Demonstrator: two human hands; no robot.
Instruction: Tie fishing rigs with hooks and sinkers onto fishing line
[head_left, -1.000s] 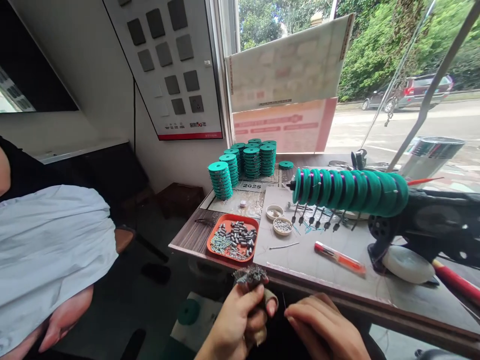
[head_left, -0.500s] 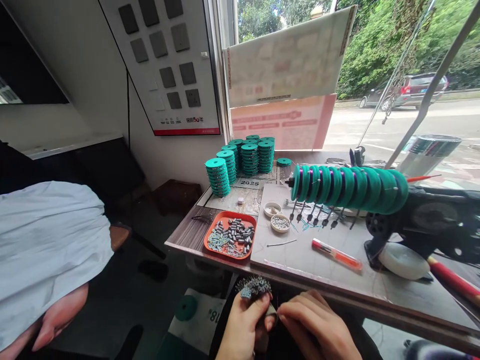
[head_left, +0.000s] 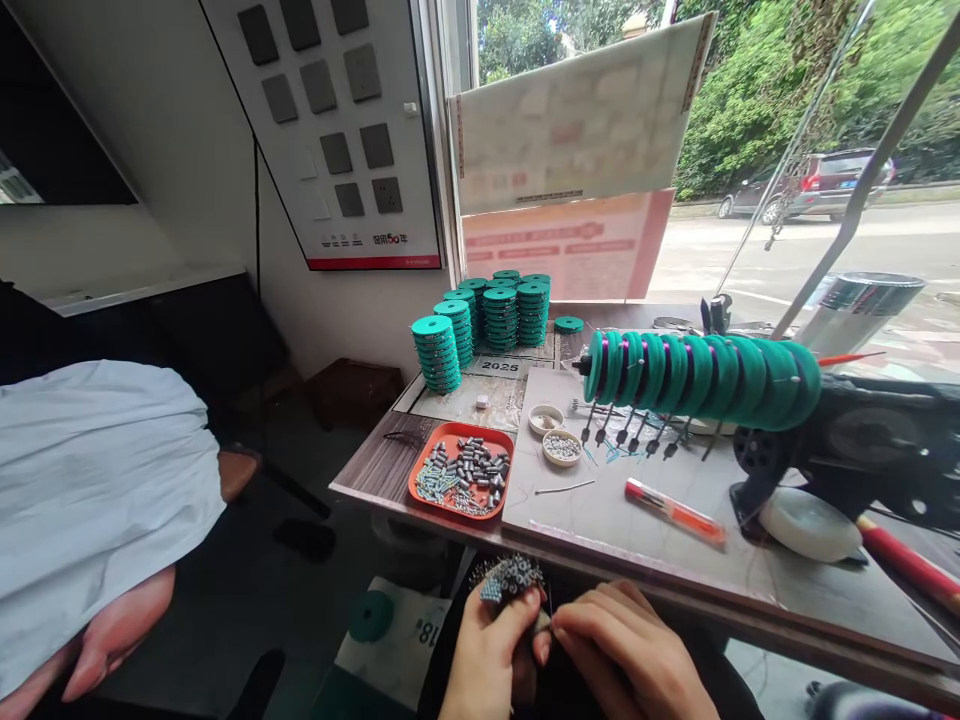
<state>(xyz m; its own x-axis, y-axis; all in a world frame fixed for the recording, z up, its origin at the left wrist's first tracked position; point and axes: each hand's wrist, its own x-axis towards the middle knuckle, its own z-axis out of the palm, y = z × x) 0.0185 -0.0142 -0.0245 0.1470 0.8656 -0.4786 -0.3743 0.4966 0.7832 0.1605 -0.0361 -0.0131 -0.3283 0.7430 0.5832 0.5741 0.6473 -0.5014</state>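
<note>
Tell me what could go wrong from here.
1. The left hand holds a cluster of small metal pieces in front of the table, not over the orange tray, so any that slip may drop off the table.
2. That shallow tray sits near the table's edge; a bump might spill its loose metal parts.
3. The stacked green discs could topple if knocked.

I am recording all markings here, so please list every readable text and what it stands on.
"2025": paper sheet under stacked green discs.
"50年": wall switch display board; characters before it unclear.
"18", apparently: low white printed surface.
Too small: board captions, text on its red strip.
Blurred: white window panel, pink window panel, plate of car.
</note>
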